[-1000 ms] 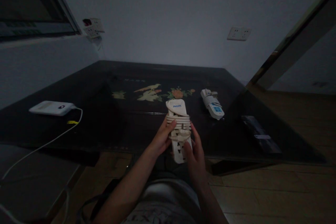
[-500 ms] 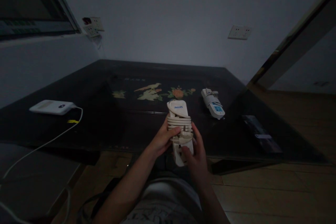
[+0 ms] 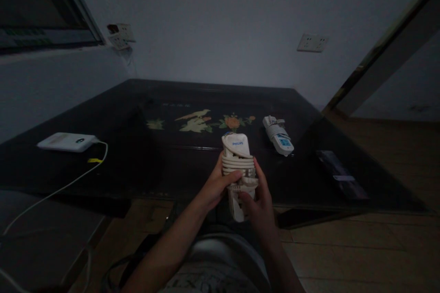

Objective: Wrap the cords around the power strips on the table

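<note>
Left hand (image 3: 215, 187), half-curled; thumb across corded white power strip (image 3: 237, 143), gripping its side.

The held strip (image 3: 238, 141) is sitting between the left hand (image 3: 216, 187) and the right hand (image 3: 260, 201), by the near edge of the table (image 3: 178, 169). Behind it, a picture (image 3: 195, 122) is lying on the table top. The other strip (image 3: 279, 137) is resting to the right, and the pack (image 3: 342, 175) is lying farther right and nearer. Far left, the charger (image 3: 67, 142) is lying on the table, its cord (image 3: 68, 184) running over the near edge. Behind the table, a wall (image 3: 213, 32) is standing.
</note>
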Motion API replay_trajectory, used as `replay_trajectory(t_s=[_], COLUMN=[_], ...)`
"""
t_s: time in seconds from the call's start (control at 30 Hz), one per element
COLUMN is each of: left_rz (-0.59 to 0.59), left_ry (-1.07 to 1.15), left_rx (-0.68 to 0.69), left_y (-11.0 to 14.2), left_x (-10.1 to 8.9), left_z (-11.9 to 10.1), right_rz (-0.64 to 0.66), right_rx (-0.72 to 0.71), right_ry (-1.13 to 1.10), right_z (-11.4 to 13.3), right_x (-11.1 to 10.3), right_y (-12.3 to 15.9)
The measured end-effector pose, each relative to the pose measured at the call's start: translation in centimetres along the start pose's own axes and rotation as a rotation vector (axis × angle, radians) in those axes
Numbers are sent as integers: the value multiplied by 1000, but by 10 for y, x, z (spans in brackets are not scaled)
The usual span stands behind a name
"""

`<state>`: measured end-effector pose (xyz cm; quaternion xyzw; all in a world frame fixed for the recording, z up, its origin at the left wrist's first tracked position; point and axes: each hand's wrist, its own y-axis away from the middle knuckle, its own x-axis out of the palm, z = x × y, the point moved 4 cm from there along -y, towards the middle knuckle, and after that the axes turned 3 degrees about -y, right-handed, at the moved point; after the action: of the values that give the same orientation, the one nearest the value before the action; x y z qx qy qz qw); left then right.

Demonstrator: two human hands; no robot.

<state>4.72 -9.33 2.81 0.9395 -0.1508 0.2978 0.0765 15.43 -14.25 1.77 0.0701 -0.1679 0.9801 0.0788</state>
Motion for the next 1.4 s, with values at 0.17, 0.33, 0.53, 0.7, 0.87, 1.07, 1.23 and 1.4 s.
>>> replay_trajectory(t_s=[0.17, 0.33, 0.53, 0.7, 0.87, 1.07, 1.23, 1.4], left_rz=[-14, -16, -36, -60, -133, -153, -175, -191], left_ry=[-22, -22, -42, 1, 20, -34, -79, -101], left_rx=[1, -25, -6, -13, 66, 140, 158, 184], left_y=[-2, -4, -5, -5, 1, 7, 10, 11], left_x=[1, 7, 7, 7, 8, 12, 13, 12], left_z=[3, 3, 2, 7, 10, 3, 1, 0], right_rz=[-4, -46, -42, -13, 23, -35, -55, -102], right_rx=[21, 20, 51, 46, -12, -77, -67, -29], right_ry=[9, 35, 62, 112, 255, 312, 290, 229], right_z=[-8, -10, -13, -14, -11, -2, -3, -9], right_x=[-5, -8, -9, -11, -11, -8, -7, -9], right_y=[-1, -1, -1, -3, -9, -15, -14, -11])
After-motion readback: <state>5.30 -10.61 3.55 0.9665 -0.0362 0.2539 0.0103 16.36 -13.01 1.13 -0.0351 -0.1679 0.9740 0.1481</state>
